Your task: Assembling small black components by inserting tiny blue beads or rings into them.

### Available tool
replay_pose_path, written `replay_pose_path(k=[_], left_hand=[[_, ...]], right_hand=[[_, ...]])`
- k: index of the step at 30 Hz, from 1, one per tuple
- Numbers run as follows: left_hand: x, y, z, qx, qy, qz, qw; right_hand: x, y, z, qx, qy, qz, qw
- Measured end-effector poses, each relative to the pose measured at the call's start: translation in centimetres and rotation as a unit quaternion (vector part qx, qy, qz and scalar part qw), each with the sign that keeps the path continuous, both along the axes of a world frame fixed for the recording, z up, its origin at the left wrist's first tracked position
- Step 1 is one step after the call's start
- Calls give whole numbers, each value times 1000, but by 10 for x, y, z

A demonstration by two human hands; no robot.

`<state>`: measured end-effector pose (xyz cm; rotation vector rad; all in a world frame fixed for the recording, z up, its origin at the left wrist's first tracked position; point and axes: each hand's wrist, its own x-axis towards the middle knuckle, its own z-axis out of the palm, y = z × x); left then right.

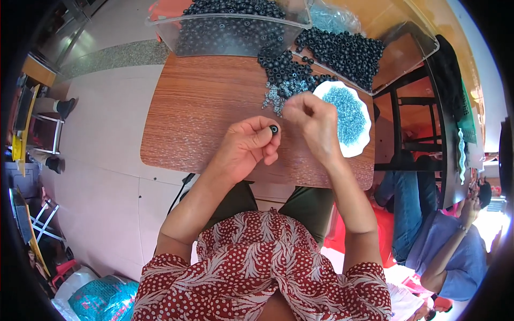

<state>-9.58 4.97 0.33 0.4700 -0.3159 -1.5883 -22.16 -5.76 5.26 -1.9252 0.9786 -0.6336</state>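
Over the middle of the wooden table, my left hand (246,144) pinches a small black ring-like piece (274,129) between thumb and forefinger; a pale ring shows at its centre. To its right, my right hand (313,120) has its fingers pressed together, and whatever is in them is hidden. Its fingertips are beside a little heap of shiny clear pieces (274,97). Behind that heap lies a loose pile of black round pieces (281,68). A white scalloped dish (365,136) stands just right of my right hand, full of tiny clear bluish pieces (345,112).
A clear plastic bin (230,45) of black pieces stands at the table's far edge. Another clear bin (401,67), tilted toward the table, holds more black pieces and a plastic bag (334,18). A black-framed stand (423,123) and a seated person (444,246) are at the right.
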Motion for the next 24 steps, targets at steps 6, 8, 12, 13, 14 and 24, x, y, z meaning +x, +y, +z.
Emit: replay_pose_path(k=[6, 8, 12, 13, 14, 24], left_hand=[[14, -5, -20, 17, 16, 32, 999], [15, -5, -24, 8, 30, 29, 999], [16, -6, -25, -6, 54, 25, 998], [17, -6, -25, -7, 56, 24, 998], [17, -6, -24, -8, 56, 25, 998], [17, -5, -21, 12, 49, 49, 998]], right_hand=[[64, -50, -34, -393, 116, -19, 912], [75, -58, -38, -399, 165, -26, 902], [88, -69, -48, -469, 216, -19, 856], [90, -71, -50, -480, 231, -19, 846], [92, -72, -51, -481, 233, -19, 845], [103, -72, -53, -466, 292, 3, 835]])
